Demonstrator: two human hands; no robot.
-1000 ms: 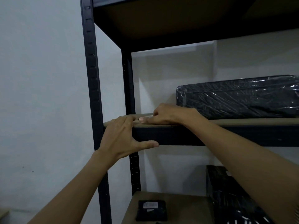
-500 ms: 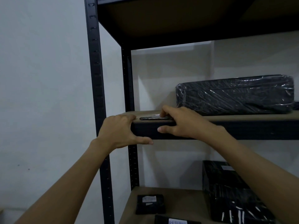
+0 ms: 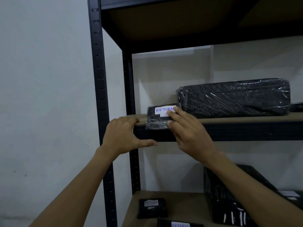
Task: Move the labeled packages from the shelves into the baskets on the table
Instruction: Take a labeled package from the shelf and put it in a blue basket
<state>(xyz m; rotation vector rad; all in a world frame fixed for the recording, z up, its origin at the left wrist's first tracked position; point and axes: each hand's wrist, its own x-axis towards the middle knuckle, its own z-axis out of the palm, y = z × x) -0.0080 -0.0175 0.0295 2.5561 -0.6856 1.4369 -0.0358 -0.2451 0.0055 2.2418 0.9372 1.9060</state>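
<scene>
Holding the packet [image 3: 157,122] tilted up on the front lip of the shelf [image 3: 246,119], its RETURN label [image 3: 164,110] facing out, between the two hands. Pinching its right edge with the right hand [image 3: 191,133], fingertips lying on the label's corner and thumb pressing lower down. Gripping the shelf lip just left of it with the left hand [image 3: 123,135], fingers curling over the top and thumb stretching under the beam. Working just in front of a wrapped package [image 3: 234,99] lying behind the right hand, with small packets [image 3: 152,208] lying below both wrists.
</scene>
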